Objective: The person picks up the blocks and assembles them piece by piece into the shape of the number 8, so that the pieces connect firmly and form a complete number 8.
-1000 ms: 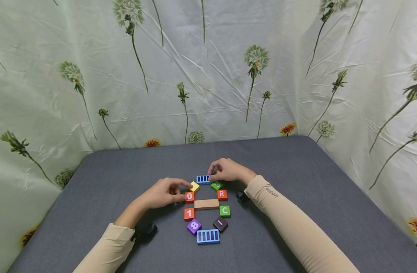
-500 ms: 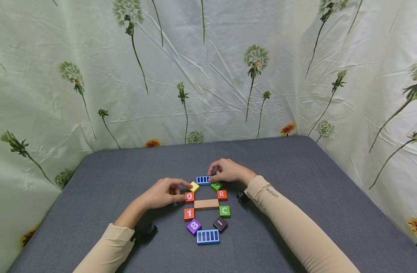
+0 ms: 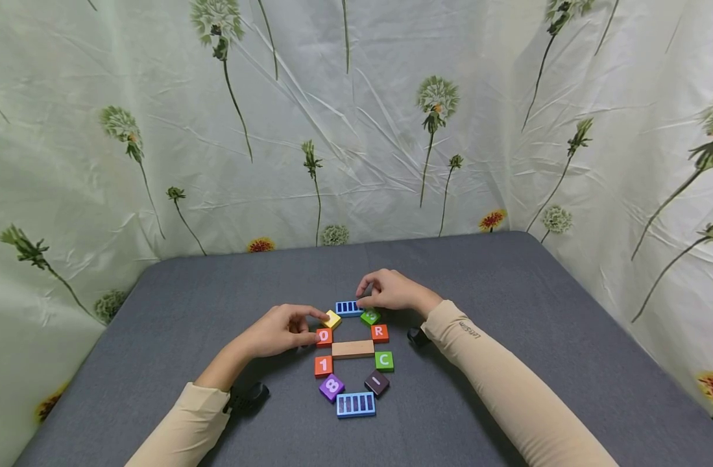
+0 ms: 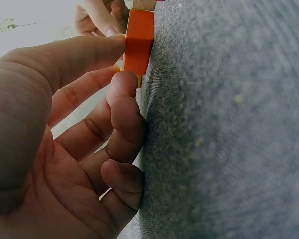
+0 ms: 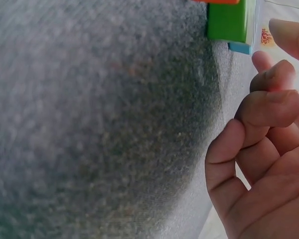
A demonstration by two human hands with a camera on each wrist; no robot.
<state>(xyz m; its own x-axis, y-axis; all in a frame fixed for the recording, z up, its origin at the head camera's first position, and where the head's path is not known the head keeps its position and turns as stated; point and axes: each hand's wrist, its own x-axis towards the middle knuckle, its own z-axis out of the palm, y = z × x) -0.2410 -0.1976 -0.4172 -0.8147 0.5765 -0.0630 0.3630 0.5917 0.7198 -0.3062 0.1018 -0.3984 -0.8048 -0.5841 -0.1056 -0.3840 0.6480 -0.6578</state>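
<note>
In the head view my left hand [image 3: 280, 329] rests at the left side of a ring of small toy blocks. Its index fingertip touches the yellow block [image 3: 333, 319], and its thumb tip touches the red block marked 0 [image 3: 324, 336]; that block's orange-red side [image 4: 139, 37] shows against the thumb in the left wrist view. My right hand [image 3: 394, 291] hovers over the far end, thumb and fingers apart with nothing between them. Below its thumb are the far blue barred block [image 3: 347, 308] and the green block [image 3: 370, 317], seen also as a green side [image 5: 228, 22] in the right wrist view.
A plain wooden plank [image 3: 353, 349] lies across the middle. Around it are red R [image 3: 380, 333], green C [image 3: 384, 361], red 1 [image 3: 324, 366], purple 8 [image 3: 331, 387], a dark block [image 3: 377, 383] and a near blue barred block [image 3: 356, 405]. Grey cloth [image 3: 484, 272] covers the table.
My right hand has risen slightly off the far blue block, its thumb and fingers now clear of it. My left hand stays where it was, and the blocks hold their places.
</note>
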